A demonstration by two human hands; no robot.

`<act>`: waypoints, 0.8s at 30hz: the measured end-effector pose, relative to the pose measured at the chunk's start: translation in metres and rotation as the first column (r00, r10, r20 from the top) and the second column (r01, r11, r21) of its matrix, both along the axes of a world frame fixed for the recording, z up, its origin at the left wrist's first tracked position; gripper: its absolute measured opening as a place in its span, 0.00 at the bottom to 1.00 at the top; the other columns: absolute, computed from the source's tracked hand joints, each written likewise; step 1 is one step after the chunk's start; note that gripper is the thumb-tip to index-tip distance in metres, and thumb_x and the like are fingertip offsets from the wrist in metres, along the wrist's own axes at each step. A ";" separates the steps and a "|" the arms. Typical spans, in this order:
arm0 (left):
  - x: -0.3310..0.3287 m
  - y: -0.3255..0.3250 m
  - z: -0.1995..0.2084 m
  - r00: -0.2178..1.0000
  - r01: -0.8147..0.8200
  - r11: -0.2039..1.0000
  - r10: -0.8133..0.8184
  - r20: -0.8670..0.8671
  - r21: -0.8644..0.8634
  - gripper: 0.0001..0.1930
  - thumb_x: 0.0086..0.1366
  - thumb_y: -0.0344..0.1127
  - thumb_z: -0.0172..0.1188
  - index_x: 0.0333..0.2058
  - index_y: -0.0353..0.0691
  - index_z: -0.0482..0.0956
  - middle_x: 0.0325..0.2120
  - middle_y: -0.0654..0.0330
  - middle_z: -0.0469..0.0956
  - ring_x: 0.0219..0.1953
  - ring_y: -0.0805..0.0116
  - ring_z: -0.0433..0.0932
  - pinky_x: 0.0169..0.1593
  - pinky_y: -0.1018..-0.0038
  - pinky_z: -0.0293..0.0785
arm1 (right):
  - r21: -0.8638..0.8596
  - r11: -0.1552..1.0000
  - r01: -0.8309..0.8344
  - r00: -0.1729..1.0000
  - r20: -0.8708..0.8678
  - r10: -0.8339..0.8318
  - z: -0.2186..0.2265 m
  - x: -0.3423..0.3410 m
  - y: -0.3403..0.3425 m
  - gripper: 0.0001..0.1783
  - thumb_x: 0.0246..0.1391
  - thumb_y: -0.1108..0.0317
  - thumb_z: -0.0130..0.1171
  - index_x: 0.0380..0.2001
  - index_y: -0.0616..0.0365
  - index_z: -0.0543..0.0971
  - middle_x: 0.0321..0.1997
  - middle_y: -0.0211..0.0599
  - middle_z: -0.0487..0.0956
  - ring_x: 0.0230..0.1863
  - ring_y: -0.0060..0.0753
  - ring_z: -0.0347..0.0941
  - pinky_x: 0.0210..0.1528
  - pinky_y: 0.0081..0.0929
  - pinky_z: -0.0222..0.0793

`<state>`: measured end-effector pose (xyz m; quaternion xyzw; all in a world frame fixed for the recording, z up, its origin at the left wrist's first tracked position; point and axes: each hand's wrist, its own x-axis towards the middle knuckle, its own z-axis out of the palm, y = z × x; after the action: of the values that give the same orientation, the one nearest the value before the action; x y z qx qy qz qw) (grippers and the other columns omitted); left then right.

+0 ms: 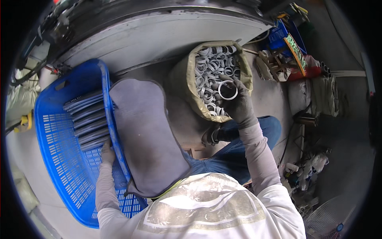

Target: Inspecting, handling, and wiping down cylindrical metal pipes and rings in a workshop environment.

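My gloved right hand [239, 104] is closed on a shiny metal ring [228, 90], pinched at its edge. It hangs above an open woven sack [191, 85] filled with many loose grey metal rings [215, 63]. On the left, my gloved left hand [107, 152] reaches over the rim into a blue plastic basket [59, 151]. It is right by the near end of several dark, shiny cylindrical rows [90, 115] lying side by side there; its fingers are mostly hidden, so their grip does not show.
A grey padded sheet [143, 119] lies across my lap beside the basket. A pale metal panel [167, 38] runs behind the basket and sack. Blue bins [284, 36] and mixed items sit at the far right. A fan [330, 219] stands at the lower right.
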<state>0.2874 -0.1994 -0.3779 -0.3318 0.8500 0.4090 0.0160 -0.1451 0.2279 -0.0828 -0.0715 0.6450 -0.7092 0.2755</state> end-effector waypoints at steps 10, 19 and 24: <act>-0.147 0.020 0.342 0.978 -0.128 0.992 0.123 -0.170 -0.020 0.26 0.64 0.33 0.69 0.60 0.34 0.73 0.49 0.57 0.80 0.51 0.61 0.79 0.52 0.63 0.74 | -0.142 0.984 0.111 0.985 0.144 -0.090 -0.030 0.006 -0.006 0.29 0.76 0.47 0.43 0.55 0.62 0.79 0.44 0.40 0.85 0.39 0.33 0.80 0.42 0.31 0.78; -0.290 0.217 0.409 0.695 0.546 0.383 -0.704 0.147 -0.745 0.29 0.46 0.39 0.75 0.46 0.43 0.73 0.37 0.57 0.77 0.45 0.56 0.81 0.46 0.59 0.75 | 0.080 0.988 0.134 0.497 -0.868 0.003 0.010 0.040 -0.018 0.22 0.52 0.83 0.62 0.51 0.58 0.81 0.44 0.41 0.84 0.44 0.41 0.83 0.48 0.33 0.77; -0.304 0.234 0.396 0.684 0.682 0.424 -0.659 0.313 -0.596 0.26 0.49 0.37 0.72 0.47 0.41 0.72 0.39 0.53 0.78 0.47 0.50 0.80 0.50 0.56 0.75 | 0.031 0.975 0.221 0.434 -0.898 -0.070 0.011 0.043 -0.015 0.22 0.47 0.81 0.63 0.48 0.59 0.81 0.46 0.45 0.84 0.46 0.51 0.82 0.50 0.38 0.77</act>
<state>-0.0164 0.0346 0.0180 0.0458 0.9962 0.0268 0.0695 -0.1020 0.2133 -0.0718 -0.3571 0.7461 -0.5380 -0.1624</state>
